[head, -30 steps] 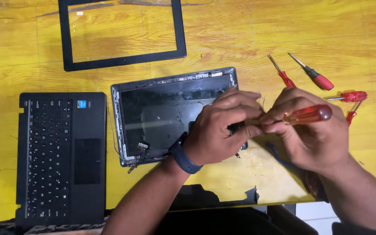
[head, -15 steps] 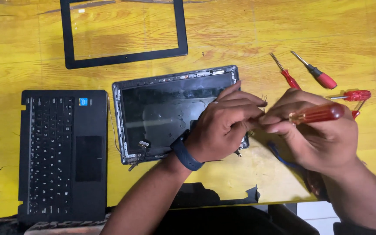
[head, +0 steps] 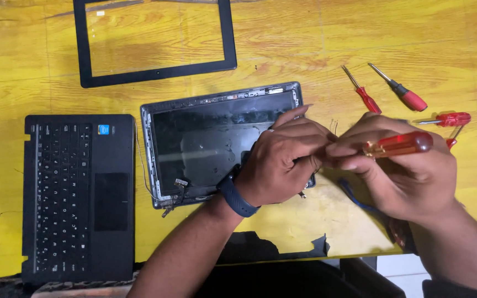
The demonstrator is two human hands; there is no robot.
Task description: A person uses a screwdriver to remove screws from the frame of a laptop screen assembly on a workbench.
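Note:
A laptop screen lid (head: 211,143) lies face up on the yellow table (head: 360,44), its dark panel exposed. My left hand (head: 285,163) rests on the lid's right edge, fingers curled down onto it, with a dark band on the wrist. My right hand (head: 404,171) grips a screwdriver (head: 398,144) with a clear red handle, held level and pointing left toward the left hand's fingertips. The tip is hidden behind my fingers.
A black keyboard base (head: 78,193) lies at the left. A black screen bezel frame (head: 153,41) sits at the top. Three more red-handled screwdrivers (head: 409,99) lie at the right. A blue cable (head: 354,196) shows under my right hand. The table's front edge is torn.
Both hands stay at the lid's right edge. The screwdriver handle has shifted slightly, and the view has drifted a little to the right.

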